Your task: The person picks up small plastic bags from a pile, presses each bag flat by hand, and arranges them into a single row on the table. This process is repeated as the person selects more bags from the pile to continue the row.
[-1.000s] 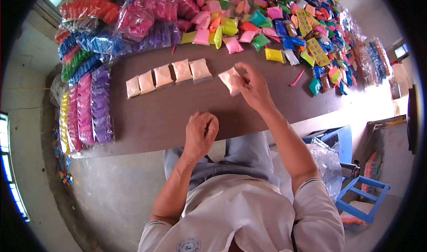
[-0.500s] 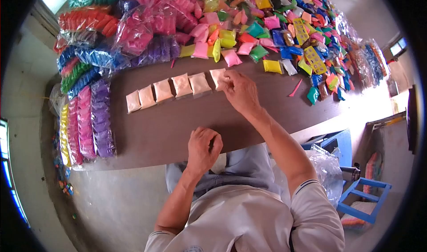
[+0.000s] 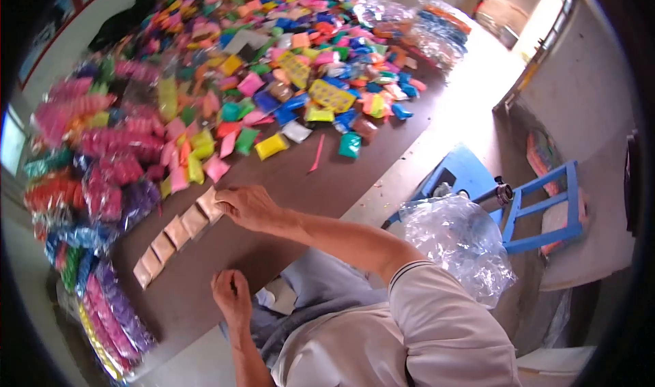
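A slanting row of several peach-coloured packets (image 3: 177, 231) lies on the brown table (image 3: 198, 291). At the upper right end of the row, my right hand (image 3: 247, 206) has its fingertips closed on the edge of the last packet (image 3: 210, 204). My left hand (image 3: 232, 293) is at the table's near edge, below the row, with its fingers curled; whatever they may hold is too small to make out.
A large heap of coloured packets (image 3: 293, 69) covers the back of the table. Bagged packet strips (image 3: 109, 305) line the left side. A pink tool (image 3: 317, 152) lies near the heap. Clear plastic bags (image 3: 454, 244) and a blue frame (image 3: 546, 209) are at the right.
The head view has turned to the right, so the table and row appear slanted and further left. My right hand remains at the end packet, and my left hand stays curled near the edge.
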`<move>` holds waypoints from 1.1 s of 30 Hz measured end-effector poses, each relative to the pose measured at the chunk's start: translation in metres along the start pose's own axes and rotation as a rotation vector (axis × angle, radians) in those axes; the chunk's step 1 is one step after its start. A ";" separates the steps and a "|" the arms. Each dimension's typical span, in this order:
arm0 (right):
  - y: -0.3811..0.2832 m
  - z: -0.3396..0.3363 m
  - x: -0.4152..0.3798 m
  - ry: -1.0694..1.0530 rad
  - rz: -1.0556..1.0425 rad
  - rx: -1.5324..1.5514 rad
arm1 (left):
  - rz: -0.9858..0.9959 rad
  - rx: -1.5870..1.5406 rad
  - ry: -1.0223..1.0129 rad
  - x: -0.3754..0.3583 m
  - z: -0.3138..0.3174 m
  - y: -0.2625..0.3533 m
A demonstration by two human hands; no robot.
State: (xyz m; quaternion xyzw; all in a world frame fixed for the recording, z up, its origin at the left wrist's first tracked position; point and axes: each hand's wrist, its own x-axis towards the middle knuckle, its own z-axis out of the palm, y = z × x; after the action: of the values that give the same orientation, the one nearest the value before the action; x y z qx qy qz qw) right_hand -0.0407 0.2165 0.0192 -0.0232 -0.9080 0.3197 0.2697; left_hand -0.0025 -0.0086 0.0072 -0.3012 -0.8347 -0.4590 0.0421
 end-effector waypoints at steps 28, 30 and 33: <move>0.361 -0.340 -0.049 0.312 0.960 -0.689 | -0.069 0.330 0.102 0.016 0.028 0.002; 0.363 -0.347 -0.046 0.177 1.028 -0.574 | -0.080 0.351 0.086 0.015 0.028 0.003; 0.366 -0.349 -0.048 0.161 1.047 -0.454 | -0.020 0.397 0.097 0.014 0.028 -0.003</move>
State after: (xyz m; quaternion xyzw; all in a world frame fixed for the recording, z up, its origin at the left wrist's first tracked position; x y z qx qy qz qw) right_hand 0.1289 0.6952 0.0061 -0.5511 -0.7981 0.2048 0.1320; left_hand -0.0101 0.0191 -0.0064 -0.2563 -0.9088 -0.2998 0.1361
